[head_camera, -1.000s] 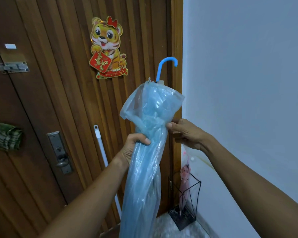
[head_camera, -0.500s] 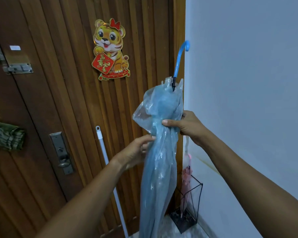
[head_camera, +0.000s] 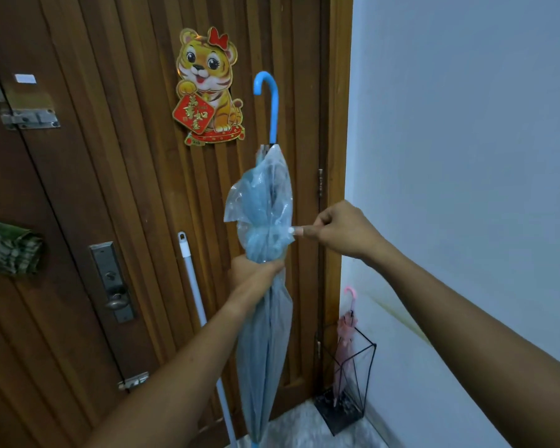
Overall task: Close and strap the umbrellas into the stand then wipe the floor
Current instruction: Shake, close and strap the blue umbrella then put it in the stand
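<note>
Blue umbrella [head_camera: 265, 334] upright before the door [head_camera: 117, 195], handle up. Left hand [head_camera: 251, 273] wrapped tight round its gathered middle; right hand [head_camera: 343, 229] just right of it, pinching the strap [head_camera: 292, 230] at the canopy's edge. Below the right hand, pink umbrella [head_camera: 345, 344] standing in the stand [head_camera: 353, 389]. Pole [head_camera: 193, 286] left of the left hand.

The lower tip of the translucent blue folded umbrella [head_camera: 265, 344] runs off the bottom edge of the frame. The left hand [head_camera: 256, 273] covers the canopy where it grips, and its fingers wrap out of sight. The green striped cloth [head_camera: 10, 250] is cut by the left edge. The white mop pole [head_camera: 194, 305] leaves the bottom edge, its head unseen. The pink umbrella [head_camera: 345, 347] in the black wire stand [head_camera: 366, 376] is too blurred for any strap to be made out
</note>
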`<action>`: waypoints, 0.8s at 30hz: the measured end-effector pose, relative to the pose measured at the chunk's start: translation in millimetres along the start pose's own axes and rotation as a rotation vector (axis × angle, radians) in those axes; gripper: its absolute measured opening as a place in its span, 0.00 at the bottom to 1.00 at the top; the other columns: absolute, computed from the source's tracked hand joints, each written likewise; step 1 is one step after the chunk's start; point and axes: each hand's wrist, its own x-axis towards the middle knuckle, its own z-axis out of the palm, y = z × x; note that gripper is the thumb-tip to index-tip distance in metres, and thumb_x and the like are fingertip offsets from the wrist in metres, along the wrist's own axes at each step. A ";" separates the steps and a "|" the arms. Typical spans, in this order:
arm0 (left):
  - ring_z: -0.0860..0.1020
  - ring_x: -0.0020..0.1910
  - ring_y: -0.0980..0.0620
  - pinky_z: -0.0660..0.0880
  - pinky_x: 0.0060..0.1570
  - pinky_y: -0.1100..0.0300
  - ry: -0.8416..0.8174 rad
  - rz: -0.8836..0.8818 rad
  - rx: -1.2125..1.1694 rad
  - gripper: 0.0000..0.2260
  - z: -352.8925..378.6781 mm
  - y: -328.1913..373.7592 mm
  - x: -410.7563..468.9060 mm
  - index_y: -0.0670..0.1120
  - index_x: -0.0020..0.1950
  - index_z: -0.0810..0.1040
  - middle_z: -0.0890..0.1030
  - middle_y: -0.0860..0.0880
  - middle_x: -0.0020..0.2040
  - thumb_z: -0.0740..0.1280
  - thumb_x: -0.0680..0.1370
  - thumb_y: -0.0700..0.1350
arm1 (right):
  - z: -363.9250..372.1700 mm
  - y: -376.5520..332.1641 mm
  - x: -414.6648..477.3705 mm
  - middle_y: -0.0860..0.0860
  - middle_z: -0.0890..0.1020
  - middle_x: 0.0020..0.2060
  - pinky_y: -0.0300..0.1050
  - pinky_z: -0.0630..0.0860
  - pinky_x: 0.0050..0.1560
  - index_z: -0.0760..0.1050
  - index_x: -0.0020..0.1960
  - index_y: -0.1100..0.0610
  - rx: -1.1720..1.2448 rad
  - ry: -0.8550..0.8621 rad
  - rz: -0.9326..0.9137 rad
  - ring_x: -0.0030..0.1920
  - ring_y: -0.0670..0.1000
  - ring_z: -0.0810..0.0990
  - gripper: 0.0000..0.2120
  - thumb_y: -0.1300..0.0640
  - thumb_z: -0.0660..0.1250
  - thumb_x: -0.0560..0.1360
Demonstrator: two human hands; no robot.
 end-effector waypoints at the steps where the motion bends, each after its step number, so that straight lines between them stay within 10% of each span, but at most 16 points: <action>1: 0.84 0.39 0.50 0.80 0.39 0.58 -0.033 -0.045 -0.021 0.09 -6.1 -0.7 2.8 0.45 0.45 0.82 0.85 0.48 0.41 0.75 0.67 0.40 | -3.1 4.2 0.2 0.49 0.79 0.29 0.47 0.81 0.44 0.80 0.34 0.59 0.086 -0.005 -0.002 0.34 0.45 0.79 0.20 0.42 0.77 0.70; 5: 0.78 0.32 0.45 0.77 0.35 0.53 -0.365 -0.146 -0.234 0.13 -20.3 4.9 -3.1 0.38 0.47 0.78 0.77 0.40 0.37 0.68 0.63 0.37 | -2.1 19.9 -4.8 0.46 0.71 0.22 0.29 0.71 0.32 0.80 0.37 0.67 0.303 -0.034 0.006 0.23 0.41 0.69 0.21 0.47 0.78 0.71; 10: 0.78 0.33 0.47 0.76 0.50 0.47 -0.863 -0.234 -0.503 0.15 -16.4 15.9 -16.7 0.38 0.46 0.76 0.76 0.44 0.33 0.65 0.60 0.37 | 7.2 37.2 -5.1 0.48 0.66 0.28 0.38 0.57 0.27 0.77 0.41 0.59 0.610 -0.283 0.042 0.27 0.46 0.59 0.18 0.44 0.77 0.69; 16: 0.79 0.40 0.43 0.70 0.61 0.40 -1.204 -0.264 -0.627 0.16 -12.4 27.3 -17.5 0.36 0.50 0.77 0.78 0.42 0.36 0.65 0.63 0.39 | 9.4 26.8 -11.1 0.52 0.85 0.47 0.37 0.75 0.35 0.77 0.61 0.57 0.888 -0.456 0.040 0.40 0.47 0.83 0.17 0.52 0.70 0.75; 20: 0.79 0.54 0.35 0.72 0.61 0.40 -1.122 -0.240 -0.479 0.23 -15.5 27.2 -13.3 0.35 0.62 0.76 0.82 0.37 0.49 0.64 0.69 0.41 | 4.2 15.3 -11.7 0.55 0.84 0.43 0.36 0.79 0.33 0.74 0.52 0.63 0.985 -0.349 -0.058 0.36 0.47 0.84 0.07 0.67 0.70 0.76; 24: 0.80 0.61 0.43 0.75 0.63 0.46 -0.774 -0.112 -0.322 0.26 -17.9 18.9 -18.9 0.45 0.68 0.75 0.81 0.43 0.62 0.72 0.71 0.49 | 12.7 21.0 -1.8 0.54 0.79 0.30 0.53 0.82 0.40 0.69 0.35 0.56 0.511 0.079 -0.077 0.36 0.51 0.82 0.19 0.56 0.81 0.67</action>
